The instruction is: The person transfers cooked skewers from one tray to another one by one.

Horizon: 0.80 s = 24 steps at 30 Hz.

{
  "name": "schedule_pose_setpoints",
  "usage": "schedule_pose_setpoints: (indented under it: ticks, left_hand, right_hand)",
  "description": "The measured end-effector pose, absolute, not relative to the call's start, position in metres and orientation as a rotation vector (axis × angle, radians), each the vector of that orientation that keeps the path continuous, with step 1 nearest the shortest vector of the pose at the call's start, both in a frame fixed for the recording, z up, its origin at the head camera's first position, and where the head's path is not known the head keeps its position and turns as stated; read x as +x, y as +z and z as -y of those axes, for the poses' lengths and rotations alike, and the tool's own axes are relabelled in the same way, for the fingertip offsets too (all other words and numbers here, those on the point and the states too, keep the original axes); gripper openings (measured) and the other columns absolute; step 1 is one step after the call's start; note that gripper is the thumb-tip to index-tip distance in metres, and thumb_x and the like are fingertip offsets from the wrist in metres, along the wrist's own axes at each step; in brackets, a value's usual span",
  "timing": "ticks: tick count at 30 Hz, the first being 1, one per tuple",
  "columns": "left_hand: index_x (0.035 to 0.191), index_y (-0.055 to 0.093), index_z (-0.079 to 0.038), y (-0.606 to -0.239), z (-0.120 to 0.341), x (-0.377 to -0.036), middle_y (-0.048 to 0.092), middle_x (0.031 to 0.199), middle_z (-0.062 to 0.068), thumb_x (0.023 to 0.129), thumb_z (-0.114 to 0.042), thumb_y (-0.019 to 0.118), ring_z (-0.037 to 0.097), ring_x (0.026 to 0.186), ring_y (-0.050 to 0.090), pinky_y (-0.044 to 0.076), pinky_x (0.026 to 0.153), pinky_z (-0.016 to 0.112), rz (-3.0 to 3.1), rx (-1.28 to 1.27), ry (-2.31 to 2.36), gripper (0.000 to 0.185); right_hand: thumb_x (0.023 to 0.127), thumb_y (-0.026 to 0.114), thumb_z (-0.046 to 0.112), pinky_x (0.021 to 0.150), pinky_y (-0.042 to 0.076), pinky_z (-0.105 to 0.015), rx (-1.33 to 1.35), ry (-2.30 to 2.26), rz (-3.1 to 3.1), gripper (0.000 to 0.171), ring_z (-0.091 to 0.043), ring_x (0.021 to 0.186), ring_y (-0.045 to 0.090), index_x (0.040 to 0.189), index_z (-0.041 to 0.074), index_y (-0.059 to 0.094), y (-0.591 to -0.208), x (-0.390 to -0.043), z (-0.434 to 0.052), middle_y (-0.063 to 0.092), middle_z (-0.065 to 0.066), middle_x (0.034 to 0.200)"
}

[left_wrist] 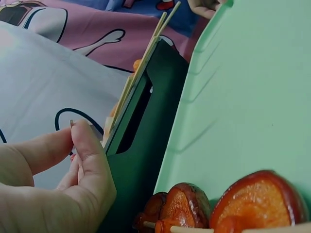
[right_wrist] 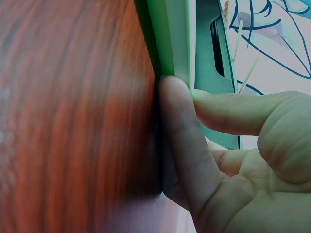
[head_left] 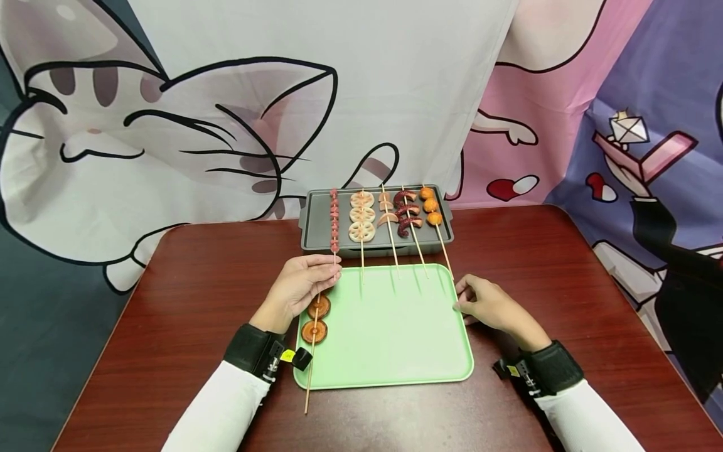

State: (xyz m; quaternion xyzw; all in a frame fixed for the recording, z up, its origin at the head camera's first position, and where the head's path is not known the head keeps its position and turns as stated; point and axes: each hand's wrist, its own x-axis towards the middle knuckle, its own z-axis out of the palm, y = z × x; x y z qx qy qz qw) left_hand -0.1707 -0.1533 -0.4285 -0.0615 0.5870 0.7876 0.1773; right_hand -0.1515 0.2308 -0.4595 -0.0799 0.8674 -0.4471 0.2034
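Observation:
In the head view my left hand point(head_left: 307, 282) pinches the stick end of a skewer of small reddish pieces point(head_left: 334, 220), which lies along the left side of the grey grill pan point(head_left: 316, 235). The left wrist view shows thumb and fingertip meeting on that stick's end. Below this hand, a skewer of brown mushroom caps point(head_left: 314, 331) lies on the left side of the light green tray point(head_left: 390, 339), its stick reaching past the near rim. My right hand point(head_left: 488, 304) grips the tray's right rim between thumb and finger, as the right wrist view point(right_wrist: 233, 160) shows.
Across the grill pan lie skewers of lotus root slices point(head_left: 362, 215), pale orange pieces point(head_left: 386, 204), dark red octopus-like pieces point(head_left: 408, 213) and orange balls point(head_left: 430, 206). Their sticks overhang the tray's far edge. A printed cloth point(head_left: 395, 81) hangs behind the brown table point(head_left: 186, 301).

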Motion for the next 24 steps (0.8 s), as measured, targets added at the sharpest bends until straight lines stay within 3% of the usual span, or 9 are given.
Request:
schedule_pose_setpoints:
  ticks: [5,18,24]
  left_hand:
    - [0.137,0.052,0.018,-0.427,0.153,-0.170,0.077,0.094,0.005,0.097,0.011,0.062,0.009,0.080,0.075,0.064,0.073,0.020,-1.780,-0.152,2.165,0.042]
    - [0.124,0.055,0.024,-0.418,0.155,-0.149,0.076,0.088,0.013,0.092,0.010,0.069,0.013,0.074,0.075,0.066,0.074,0.029,-1.952,-0.001,1.988,0.038]
    - [0.119,0.058,0.023,-0.413,0.155,-0.136,0.073,0.081,0.006,0.090,0.010,0.071,0.014,0.073,0.075,0.066,0.074,0.032,-1.980,0.004,1.907,0.034]
  right_hand:
    - [0.097,0.066,0.001,0.063,0.064,-0.033,-0.220,-1.242,-2.420,0.022,-0.020,0.073,0.067,0.116,-0.005,0.055,-0.460,-0.152,-0.231,0.062,-0.014,0.090]
    - [0.097,0.067,0.002,0.062,0.064,-0.032,-0.215,-1.254,-2.414,0.023,-0.019,0.072,0.066,0.115,-0.006,0.055,-0.459,-0.150,-0.230,0.061,-0.014,0.090]
    - [0.097,0.067,0.002,0.063,0.064,-0.033,-0.211,-1.260,-2.411,0.023,-0.019,0.072,0.067,0.115,-0.005,0.055,-0.459,-0.151,-0.230,0.061,-0.015,0.090]
